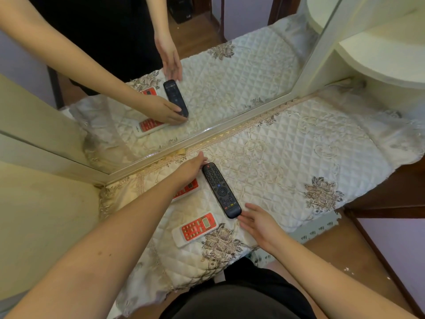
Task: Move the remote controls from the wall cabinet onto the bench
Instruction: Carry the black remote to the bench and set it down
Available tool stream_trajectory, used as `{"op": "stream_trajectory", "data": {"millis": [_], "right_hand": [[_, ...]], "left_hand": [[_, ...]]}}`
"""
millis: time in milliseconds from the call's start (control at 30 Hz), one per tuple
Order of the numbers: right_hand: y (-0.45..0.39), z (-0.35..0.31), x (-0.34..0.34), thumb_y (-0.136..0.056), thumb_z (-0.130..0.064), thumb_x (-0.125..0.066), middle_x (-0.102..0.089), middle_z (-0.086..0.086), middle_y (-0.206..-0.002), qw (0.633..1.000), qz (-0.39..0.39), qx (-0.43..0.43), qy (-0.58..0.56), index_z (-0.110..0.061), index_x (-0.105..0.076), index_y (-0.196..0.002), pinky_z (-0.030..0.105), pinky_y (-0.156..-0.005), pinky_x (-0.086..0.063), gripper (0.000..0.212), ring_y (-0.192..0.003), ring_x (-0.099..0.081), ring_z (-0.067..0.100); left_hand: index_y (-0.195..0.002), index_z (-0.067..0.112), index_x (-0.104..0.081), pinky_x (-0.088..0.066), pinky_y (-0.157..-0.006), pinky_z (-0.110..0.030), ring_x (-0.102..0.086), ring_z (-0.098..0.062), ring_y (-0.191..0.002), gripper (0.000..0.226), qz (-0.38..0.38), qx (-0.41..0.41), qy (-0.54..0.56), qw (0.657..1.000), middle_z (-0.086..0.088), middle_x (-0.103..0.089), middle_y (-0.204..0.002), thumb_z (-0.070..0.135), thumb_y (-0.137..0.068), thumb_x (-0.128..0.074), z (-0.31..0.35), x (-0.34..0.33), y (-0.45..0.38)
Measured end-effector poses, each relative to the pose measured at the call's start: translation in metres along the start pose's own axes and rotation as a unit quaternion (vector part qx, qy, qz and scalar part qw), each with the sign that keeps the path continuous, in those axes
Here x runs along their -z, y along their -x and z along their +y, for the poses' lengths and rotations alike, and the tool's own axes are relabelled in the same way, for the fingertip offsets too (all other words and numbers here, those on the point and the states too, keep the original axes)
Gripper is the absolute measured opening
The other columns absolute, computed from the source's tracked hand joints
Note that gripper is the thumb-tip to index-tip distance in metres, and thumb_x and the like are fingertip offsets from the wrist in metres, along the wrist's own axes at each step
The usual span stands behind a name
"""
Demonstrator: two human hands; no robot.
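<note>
A black remote control (221, 190) lies on the quilted bench cover (287, 166) between both hands. The left hand (192, 169) touches its far end with fingers extended; the right hand (261, 223), fingers relaxed, touches its near end.

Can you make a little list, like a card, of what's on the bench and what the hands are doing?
black remote: flat on the quilted cover, between both hands
near white remote: beside it, untouched
far white remote: partly under the left arm
left hand: at the black remote's top end
right hand: open, fingertips at its bottom end
mirror: behind the bench
</note>
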State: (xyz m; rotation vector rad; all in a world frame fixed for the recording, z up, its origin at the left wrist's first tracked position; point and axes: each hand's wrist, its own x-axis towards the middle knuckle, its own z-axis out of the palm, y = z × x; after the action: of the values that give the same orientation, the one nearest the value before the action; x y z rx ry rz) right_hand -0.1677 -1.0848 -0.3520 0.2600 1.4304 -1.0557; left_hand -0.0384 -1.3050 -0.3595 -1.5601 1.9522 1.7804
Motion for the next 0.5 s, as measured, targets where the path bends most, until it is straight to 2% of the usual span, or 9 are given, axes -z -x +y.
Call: {"op": "stream_trajectory", "data": {"millis": [67, 200, 333, 500], "right_hand": [[0.001, 0.002, 0.0, -0.097, -0.001, -0.043, -0.063, 0.01, -0.104, 1.0, 0.003, 0.004, -0.009, -0.01, -0.048, -0.122, 0.035, -0.1, -0.045, 0.028, -0.108, -0.059, 0.026], [0.002, 0.006, 0.001, -0.098, -0.002, -0.041, -0.063, 0.012, -0.107, 1.0, 0.001, 0.013, -0.017, -0.01, -0.047, -0.122, 0.037, -0.104, -0.043, 0.026, -0.111, -0.059, 0.027], [0.001, 0.008, 0.005, -0.097, -0.002, -0.041, -0.063, 0.013, -0.108, 1.0, 0.006, 0.016, -0.025, -0.009, -0.046, -0.124, 0.037, -0.104, -0.043, 0.028, -0.112, -0.059, 0.028], [0.002, 0.01, 0.007, -0.098, -0.003, -0.04, -0.062, 0.013, -0.11, 1.0, 0.01, 0.018, -0.016, -0.009, -0.044, -0.129, 0.037, -0.104, -0.043, 0.032, -0.113, -0.059, 0.028]], "left_hand": [[-0.129, 0.026, -0.055, -0.029, -0.113, -0.045, -0.049, -0.018, -0.125, 0.084, -0.001, 0.002, -0.001, 1.0, 0.002, -0.059, -0.13, 0.079, -0.078, -0.016, 0.002, 0.0, 0.002], [-0.13, 0.026, -0.054, -0.03, -0.113, -0.045, -0.051, -0.018, -0.123, 0.07, -0.002, -0.002, -0.014, 1.0, -0.001, -0.059, -0.133, 0.069, -0.09, -0.015, 0.004, 0.0, 0.005], [-0.133, 0.025, -0.051, -0.029, -0.113, -0.044, -0.051, -0.019, -0.124, 0.066, -0.005, 0.001, -0.021, 1.0, -0.001, -0.059, -0.133, 0.064, -0.094, -0.015, 0.009, -0.001, 0.008], [-0.146, 0.022, -0.033, -0.03, -0.109, -0.043, -0.043, -0.022, -0.131, 0.067, -0.02, 0.019, -0.045, 0.999, 0.002, -0.053, -0.14, 0.062, -0.096, -0.014, 0.019, -0.005, 0.011]]}}
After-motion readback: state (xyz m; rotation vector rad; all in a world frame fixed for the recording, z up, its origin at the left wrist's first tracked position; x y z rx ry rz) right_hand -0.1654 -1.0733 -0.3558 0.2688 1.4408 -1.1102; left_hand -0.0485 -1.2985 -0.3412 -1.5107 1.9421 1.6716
